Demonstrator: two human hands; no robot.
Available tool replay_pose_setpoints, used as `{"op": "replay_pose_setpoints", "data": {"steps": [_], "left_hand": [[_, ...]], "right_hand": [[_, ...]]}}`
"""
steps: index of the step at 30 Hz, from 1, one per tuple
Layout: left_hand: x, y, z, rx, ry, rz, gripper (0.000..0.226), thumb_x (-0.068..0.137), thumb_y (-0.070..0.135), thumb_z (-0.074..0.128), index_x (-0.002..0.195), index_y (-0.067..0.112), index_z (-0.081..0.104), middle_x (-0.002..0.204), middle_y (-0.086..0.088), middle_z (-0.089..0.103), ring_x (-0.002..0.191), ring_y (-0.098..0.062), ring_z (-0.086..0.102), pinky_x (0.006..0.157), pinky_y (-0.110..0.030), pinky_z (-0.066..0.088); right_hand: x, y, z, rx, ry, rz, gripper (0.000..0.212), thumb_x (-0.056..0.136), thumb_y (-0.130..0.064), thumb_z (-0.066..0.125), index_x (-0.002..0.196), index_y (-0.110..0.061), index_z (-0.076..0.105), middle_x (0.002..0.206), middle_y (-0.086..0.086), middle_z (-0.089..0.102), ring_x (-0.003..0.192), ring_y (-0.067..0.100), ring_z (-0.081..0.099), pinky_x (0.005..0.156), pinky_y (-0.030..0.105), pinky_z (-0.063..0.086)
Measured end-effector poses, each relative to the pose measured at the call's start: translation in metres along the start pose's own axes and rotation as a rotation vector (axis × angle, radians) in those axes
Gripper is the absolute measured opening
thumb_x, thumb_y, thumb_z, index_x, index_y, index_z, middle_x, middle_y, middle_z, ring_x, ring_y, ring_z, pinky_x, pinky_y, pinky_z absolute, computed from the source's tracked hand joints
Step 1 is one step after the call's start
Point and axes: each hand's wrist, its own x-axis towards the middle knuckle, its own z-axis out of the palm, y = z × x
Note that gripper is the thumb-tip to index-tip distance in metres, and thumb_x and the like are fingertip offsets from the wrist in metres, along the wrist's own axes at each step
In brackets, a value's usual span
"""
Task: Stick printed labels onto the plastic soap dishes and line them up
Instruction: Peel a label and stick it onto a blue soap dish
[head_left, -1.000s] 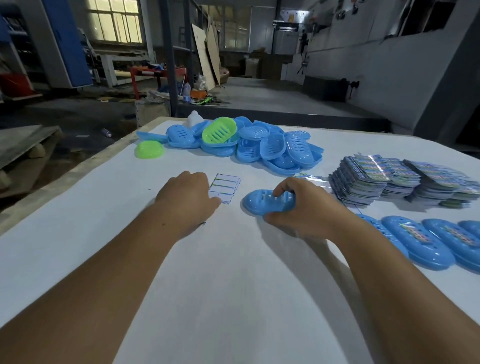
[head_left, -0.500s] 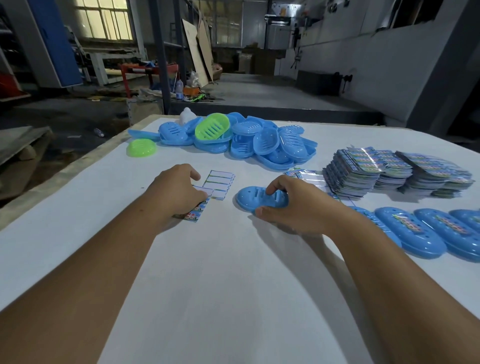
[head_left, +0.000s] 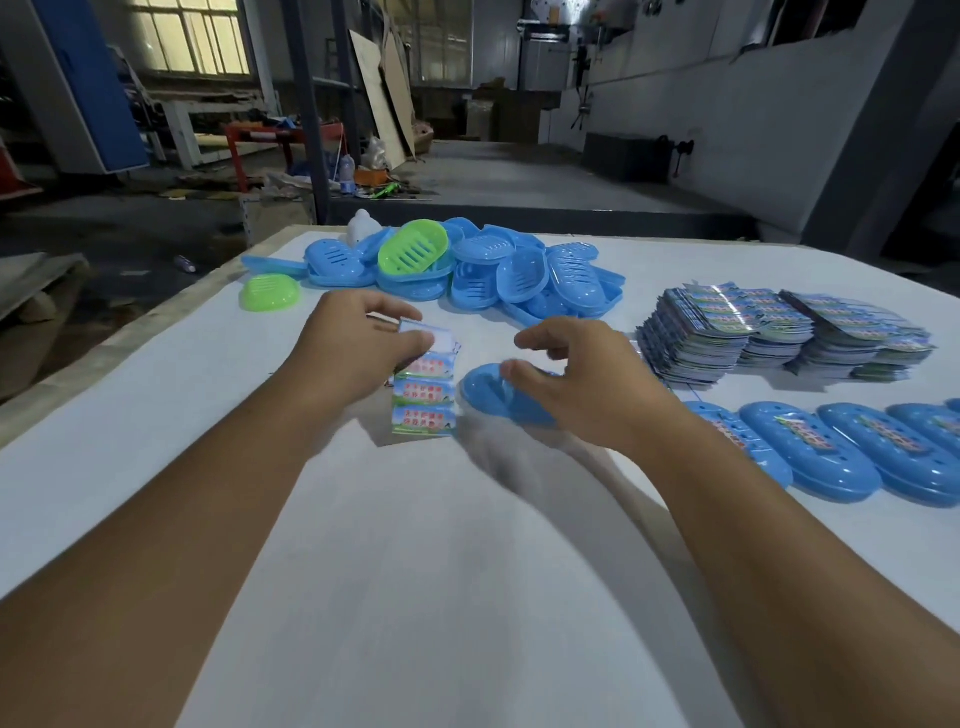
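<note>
My left hand (head_left: 353, 353) pinches the top of a sheet of printed labels (head_left: 425, 395) and holds it up over the white table (head_left: 415, 571), printed side toward me. A blue soap dish (head_left: 493, 392) lies upside down just right of the sheet. My right hand (head_left: 582, 379) hovers over that dish with fingers loosely spread, reaching toward the sheet; I cannot tell whether it touches the dish. A row of labelled blue dishes (head_left: 852, 452) lies at the right.
A heap of unlabelled blue dishes (head_left: 519, 280) with a green one (head_left: 413, 253) sits at the table's far side, and a second green dish (head_left: 269, 292) lies apart to the left. Stacks of label sheets (head_left: 779, 332) stand at the back right. The table's left edge (head_left: 130, 338) drops to the workshop floor.
My left hand has lifted the label sheet off the table and turned its printed side up. My right hand has let go of the blue dish and opened toward the sheet.
</note>
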Motion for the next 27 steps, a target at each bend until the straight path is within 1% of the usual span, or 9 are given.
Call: {"op": "replay_pose_setpoints", "data": {"steps": [2, 5, 7, 9, 11, 14, 20, 25, 27], "left_hand": [[-0.005, 0.008, 0.004, -0.070, -0.035, 0.043, 0.015, 0.080, 0.023, 0.083, 0.089, 0.024, 0.071, 0.068, 0.013, 0.074, 0.058, 0.001, 0.069, 0.045, -0.011, 0.045], [-0.013, 0.013, 0.014, -0.162, -0.101, 0.056, 0.018, 0.079, 0.023, 0.084, 0.092, 0.022, 0.073, 0.077, 0.000, 0.077, 0.070, -0.013, 0.073, 0.066, -0.030, 0.058], [-0.015, 0.015, 0.020, -0.207, -0.124, 0.053, 0.018, 0.080, 0.023, 0.083, 0.093, 0.022, 0.072, 0.078, -0.003, 0.078, 0.074, -0.019, 0.074, 0.074, -0.037, 0.059], [-0.015, 0.015, 0.023, -0.222, -0.115, 0.045, 0.016, 0.083, 0.027, 0.080, 0.096, 0.024, 0.070, 0.078, -0.002, 0.078, 0.072, -0.017, 0.073, 0.071, -0.036, 0.058], [-0.014, 0.016, 0.022, -0.226, -0.102, 0.025, 0.014, 0.087, 0.028, 0.075, 0.099, 0.026, 0.068, 0.077, 0.002, 0.077, 0.067, -0.010, 0.072, 0.064, -0.031, 0.053], [-0.015, 0.017, 0.020, -0.213, -0.109, 0.005, 0.020, 0.085, 0.018, 0.070, 0.103, 0.027, 0.067, 0.076, 0.002, 0.077, 0.068, -0.009, 0.073, 0.062, -0.027, 0.048], [-0.020, 0.018, 0.018, -0.130, -0.125, 0.056, 0.027, 0.082, 0.016, 0.073, 0.103, 0.031, 0.065, 0.071, 0.005, 0.076, 0.067, -0.001, 0.070, 0.062, -0.025, 0.045], [-0.019, 0.019, 0.018, -0.104, -0.121, 0.077, 0.024, 0.083, 0.020, 0.074, 0.100, 0.033, 0.063, 0.072, 0.009, 0.076, 0.066, 0.001, 0.068, 0.054, -0.018, 0.045], [-0.020, 0.019, 0.018, -0.099, -0.127, 0.088, 0.025, 0.084, 0.019, 0.075, 0.100, 0.033, 0.062, 0.072, 0.009, 0.076, 0.064, 0.001, 0.068, 0.049, -0.014, 0.045]], "right_hand": [[-0.001, -0.007, 0.002, 0.204, 0.002, 0.014, 0.038, 0.088, -0.042, 0.074, 0.119, -0.023, 0.069, 0.104, -0.012, 0.074, 0.092, 0.003, 0.068, 0.090, 0.030, 0.056], [-0.002, -0.011, 0.006, 0.397, -0.096, 0.069, 0.030, 0.087, -0.036, 0.077, 0.113, -0.029, 0.066, 0.085, -0.010, 0.078, 0.083, 0.005, 0.074, 0.085, 0.038, 0.060], [-0.001, -0.011, 0.006, 0.444, -0.127, 0.062, 0.019, 0.088, -0.026, 0.078, 0.097, -0.033, 0.062, 0.079, -0.008, 0.078, 0.077, 0.005, 0.075, 0.075, 0.033, 0.061], [0.000, -0.011, 0.004, 0.470, -0.099, 0.057, 0.020, 0.089, -0.019, 0.076, 0.091, -0.033, 0.062, 0.075, -0.007, 0.077, 0.068, 0.003, 0.073, 0.059, 0.021, 0.054], [0.000, -0.011, 0.001, 0.508, -0.062, 0.074, 0.018, 0.091, -0.016, 0.074, 0.099, -0.028, 0.064, 0.073, -0.007, 0.077, 0.064, 0.002, 0.072, 0.054, 0.015, 0.050], [0.001, -0.011, -0.002, 0.558, -0.017, 0.111, 0.022, 0.093, -0.013, 0.072, 0.113, -0.019, 0.064, 0.074, -0.006, 0.077, 0.058, -0.001, 0.069, 0.048, 0.010, 0.045], [0.001, -0.010, -0.002, 0.543, -0.010, 0.133, 0.025, 0.093, -0.016, 0.072, 0.116, -0.019, 0.064, 0.080, -0.002, 0.078, 0.061, -0.001, 0.069, 0.049, 0.011, 0.046], [0.004, -0.008, -0.001, 0.521, -0.004, 0.141, 0.017, 0.093, -0.019, 0.073, 0.100, -0.030, 0.062, 0.079, -0.007, 0.078, 0.067, 0.000, 0.072, 0.049, 0.011, 0.047], [0.004, -0.008, -0.001, 0.525, -0.009, 0.147, 0.018, 0.093, -0.019, 0.072, 0.107, -0.027, 0.065, 0.078, -0.008, 0.078, 0.066, 0.001, 0.072, 0.048, 0.011, 0.047]]}}
